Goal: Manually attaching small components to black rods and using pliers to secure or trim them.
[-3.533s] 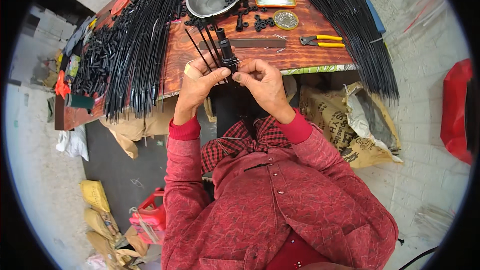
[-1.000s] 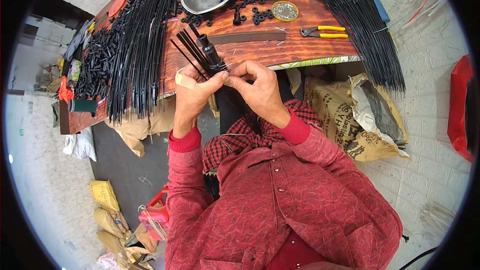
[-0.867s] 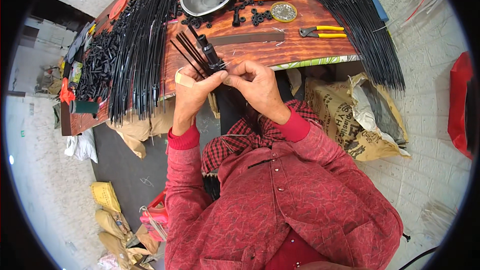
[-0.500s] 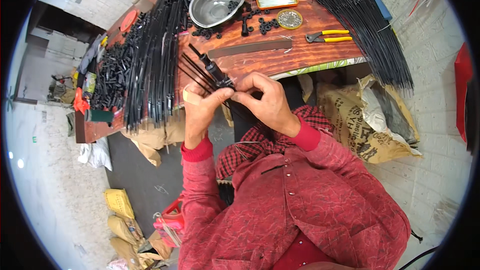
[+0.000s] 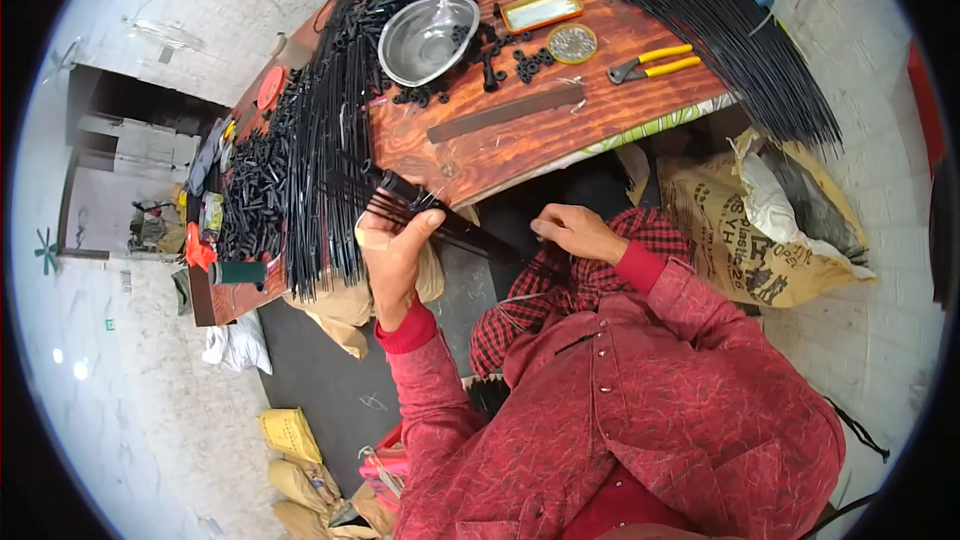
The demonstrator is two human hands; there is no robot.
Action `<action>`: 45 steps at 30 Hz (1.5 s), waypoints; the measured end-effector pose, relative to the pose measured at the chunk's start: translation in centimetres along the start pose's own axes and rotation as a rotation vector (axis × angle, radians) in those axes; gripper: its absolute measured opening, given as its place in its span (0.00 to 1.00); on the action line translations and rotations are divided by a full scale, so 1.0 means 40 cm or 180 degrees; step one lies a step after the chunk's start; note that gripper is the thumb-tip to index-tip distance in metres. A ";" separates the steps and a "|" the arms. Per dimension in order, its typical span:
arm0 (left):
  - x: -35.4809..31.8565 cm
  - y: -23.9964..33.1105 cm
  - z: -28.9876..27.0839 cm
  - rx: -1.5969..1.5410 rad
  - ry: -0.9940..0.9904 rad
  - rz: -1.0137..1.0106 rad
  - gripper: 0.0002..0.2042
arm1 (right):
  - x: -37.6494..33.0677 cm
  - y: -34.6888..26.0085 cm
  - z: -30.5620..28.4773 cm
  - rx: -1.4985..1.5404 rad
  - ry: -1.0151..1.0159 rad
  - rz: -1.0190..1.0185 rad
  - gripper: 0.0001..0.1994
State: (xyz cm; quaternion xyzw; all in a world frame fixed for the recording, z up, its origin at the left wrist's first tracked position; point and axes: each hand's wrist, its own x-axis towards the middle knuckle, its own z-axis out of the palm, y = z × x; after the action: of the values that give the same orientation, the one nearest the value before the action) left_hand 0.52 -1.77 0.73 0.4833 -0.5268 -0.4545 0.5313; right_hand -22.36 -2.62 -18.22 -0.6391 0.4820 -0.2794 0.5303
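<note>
My left hand [image 5: 392, 255] clamps 1 fan of thin black plastic rods [image 5: 415, 208] at its hub, ends splayed toward the brown wooden table [image 5: 520, 140] so they stay spread. My right hand [image 5: 578, 232] rests half-curled, holding nothing, by my knee. Beyond sit 1 steel bowl [image 5: 428, 25] and 1 pair of yellow-handled pliers [image 5: 652, 63].

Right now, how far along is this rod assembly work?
Done: cannot tell; no finished pieces stand apart on the wooden table. In hand: the left hand grips a bunch of thin black rods with a black fitting; the right hand is open beside their lower end. Left: large heaps of black rods and small black fittings remain.
</note>
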 end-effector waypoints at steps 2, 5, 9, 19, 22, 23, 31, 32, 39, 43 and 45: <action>0.001 -0.028 0.012 0.0134 0.0022 -0.0224 0.20 | -0.036 0.110 0.018 -0.0382 0.0010 0.0151 0.16; -0.020 -0.052 0.027 0.0203 0.0073 -0.0104 0.17 | -0.096 0.232 0.047 -0.1932 -0.0492 -0.0115 0.10; -0.059 0.021 0.029 0.0056 0.0232 0.0078 0.18 | -0.139 0.266 0.088 -0.2334 -0.0217 -0.1460 0.08; -0.166 0.112 -0.030 0.0007 0.0329 0.0724 0.19 | -0.149 0.324 0.106 -0.2428 -0.1462 -0.0880 0.05; -0.149 0.070 0.008 0.0027 0.0186 0.0404 0.17 | -0.217 0.161 0.048 -0.3024 -0.1075 -0.0898 0.06; -0.146 0.050 0.013 -0.0173 0.0058 0.0326 0.16 | -0.239 0.125 0.043 -0.3209 -0.0957 -0.0811 0.07; -0.140 -0.035 0.020 -0.0126 -0.0365 0.0142 0.16 | -0.272 0.095 0.047 -0.3109 -0.1266 -0.1335 0.07; -0.133 -0.040 0.015 -0.0123 -0.0402 0.0125 0.15 | -0.268 0.086 0.038 -0.2604 -0.1097 -0.1354 0.09; -0.096 -0.044 -0.003 -0.0184 -0.0470 0.0029 0.17 | -0.179 -0.049 -0.022 -0.1096 0.0210 -0.0867 0.10; -0.068 -0.078 -0.011 -0.0348 -0.0523 -0.0015 0.18 | -0.102 -0.148 -0.026 -0.0398 0.0108 -0.0713 0.14; -0.048 -0.089 -0.018 -0.0382 -0.0569 -0.0048 0.18 | -0.056 -0.156 -0.009 0.0389 -0.0344 -0.0686 0.16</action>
State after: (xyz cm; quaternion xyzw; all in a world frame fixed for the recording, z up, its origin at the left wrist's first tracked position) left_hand 1.26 -0.26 -3.04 0.4121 -0.5402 -0.5306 0.5067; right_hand -21.50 -0.90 -11.86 -0.6678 0.3634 -0.3288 0.5603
